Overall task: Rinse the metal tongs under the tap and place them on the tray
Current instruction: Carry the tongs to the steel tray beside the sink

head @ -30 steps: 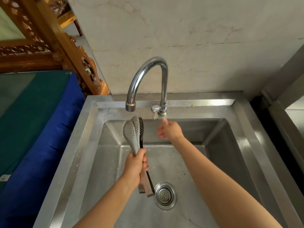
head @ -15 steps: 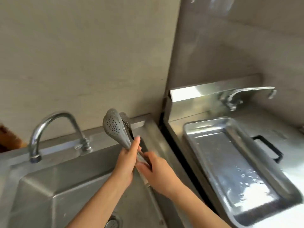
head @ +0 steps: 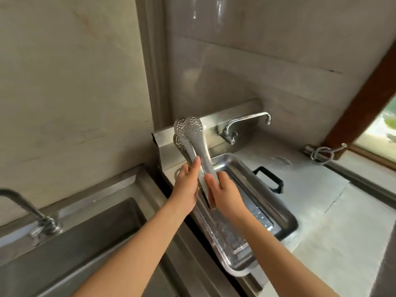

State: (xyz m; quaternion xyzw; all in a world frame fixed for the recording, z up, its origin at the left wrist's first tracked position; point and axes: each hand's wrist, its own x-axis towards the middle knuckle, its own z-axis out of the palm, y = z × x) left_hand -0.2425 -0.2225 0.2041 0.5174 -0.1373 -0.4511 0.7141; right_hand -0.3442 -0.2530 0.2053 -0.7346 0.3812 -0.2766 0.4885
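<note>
Both hands hold the metal tongs (head: 194, 136) upright above the far left end of the steel tray (head: 285, 219). Their perforated spoon ends point up and away. My left hand (head: 187, 185) grips the tongs' arms from the left. My right hand (head: 222, 194) grips the lower arms from the right, hiding the hinge end. The tray lies on the steel counter to the right of the sink (head: 70, 249). The sink tap (head: 25, 211) shows at the left edge with no water running.
A second tap (head: 246, 123) juts from the counter's steel backsplash behind the tray. A black handle (head: 271, 179) lies on the counter beside the tray. A coiled wire (head: 323, 152) sits near the window frame at the right. Wall panels rise behind.
The tongs have travelled from under the sink tap rightwards to above the tray. My right hand left the tap lever and took hold of the tongs. My view swung right.
</note>
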